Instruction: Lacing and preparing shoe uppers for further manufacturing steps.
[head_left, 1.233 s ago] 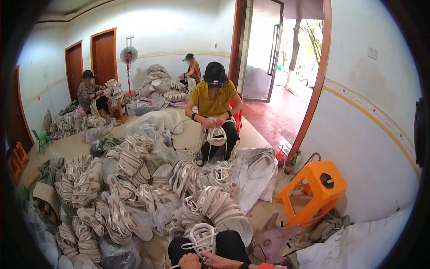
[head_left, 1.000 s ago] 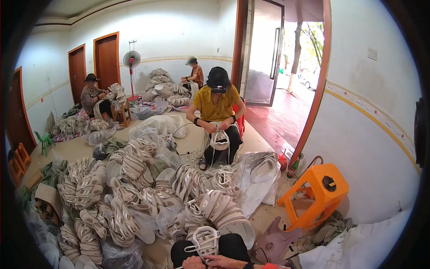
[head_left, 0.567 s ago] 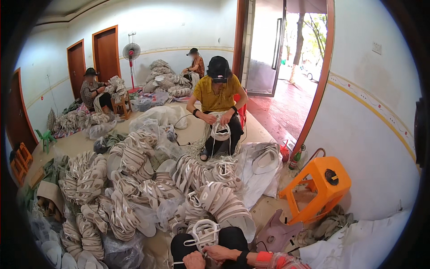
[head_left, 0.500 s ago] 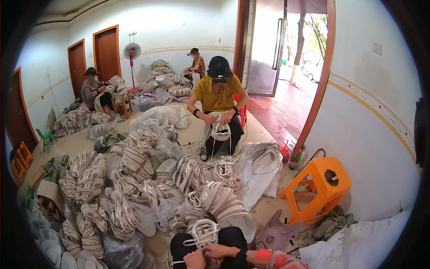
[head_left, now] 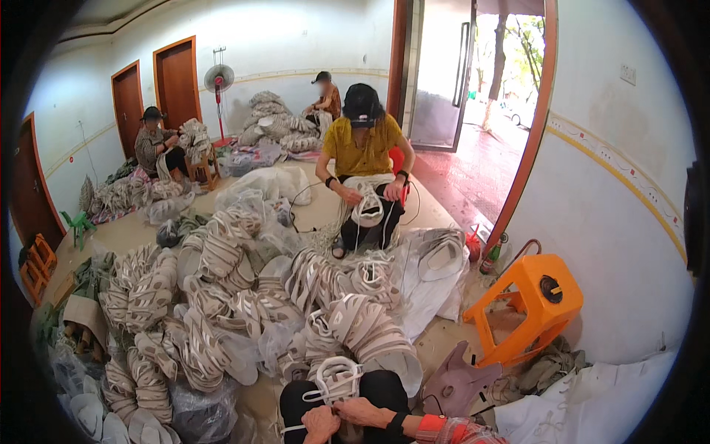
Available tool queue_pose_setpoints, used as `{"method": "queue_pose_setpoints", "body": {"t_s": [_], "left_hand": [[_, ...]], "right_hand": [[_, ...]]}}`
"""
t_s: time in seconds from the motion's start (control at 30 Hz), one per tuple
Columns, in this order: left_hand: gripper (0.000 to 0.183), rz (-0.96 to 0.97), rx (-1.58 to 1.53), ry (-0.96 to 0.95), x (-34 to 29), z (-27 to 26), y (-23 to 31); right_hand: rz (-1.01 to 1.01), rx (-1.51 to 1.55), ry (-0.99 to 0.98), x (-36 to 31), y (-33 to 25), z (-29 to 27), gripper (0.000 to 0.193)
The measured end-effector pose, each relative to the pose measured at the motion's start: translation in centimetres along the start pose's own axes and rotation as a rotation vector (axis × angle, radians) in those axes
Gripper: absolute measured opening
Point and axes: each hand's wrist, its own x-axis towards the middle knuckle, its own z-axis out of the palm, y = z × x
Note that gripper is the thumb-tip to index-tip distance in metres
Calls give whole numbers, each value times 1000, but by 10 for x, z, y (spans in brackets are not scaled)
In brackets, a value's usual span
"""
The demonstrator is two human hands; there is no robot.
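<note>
A beige and white shoe upper (head_left: 336,379) with white laces lies on my lap between my black-clad thighs. My left hand (head_left: 321,423) is closed at its near end, and a white shoelace (head_left: 293,428) sticks out to the left beside it. From the right, my right hand (head_left: 364,412), below a black wristband and red plaid sleeve, is closed with its fingertips pressed on the upper close to my left hand. A loop of lace stands out on the upper's left side. What lies under my fingers is mostly hidden.
Stacks of similar shoe uppers (head_left: 370,325) and plastic bags (head_left: 203,411) cover the floor ahead and left. An orange stool (head_left: 536,296) stands at right by white sacks (head_left: 592,399). Opposite sits a co-worker (head_left: 362,159) handling an upper; two more people sit farther back.
Both my hands have shifted slightly upward in view and stay close together at the upper. The co-worker opposite has moved their right-side hand outward from the upper.
</note>
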Motion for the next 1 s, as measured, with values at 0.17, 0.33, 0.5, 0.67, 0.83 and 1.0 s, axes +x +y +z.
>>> {"method": "queue_pose_setpoints", "body": {"t_s": [0.17,0.33,0.5,0.67,0.83,1.0], "left_hand": [[25,-61,-83,-113,13,5,-8],[23,-36,-172,-49,11,-3,-10],[19,158,-171,102,-22,1,-12],[17,170,72,178,-34,10,2],[14,279,-38,272,-27,2,-17],[18,-171,-757,-138,-5,-37,-16]], "right_hand": [[107,60,166,0,28,19,22],[99,100,175,7,9,9,16],[134,-124,194,1,-5,11,15],[160,-320,210,-27,-10,-38,17],[344,1270,636,-47,-9,-93,4],[64,1824,587,-11,-27,-58,12]]}}
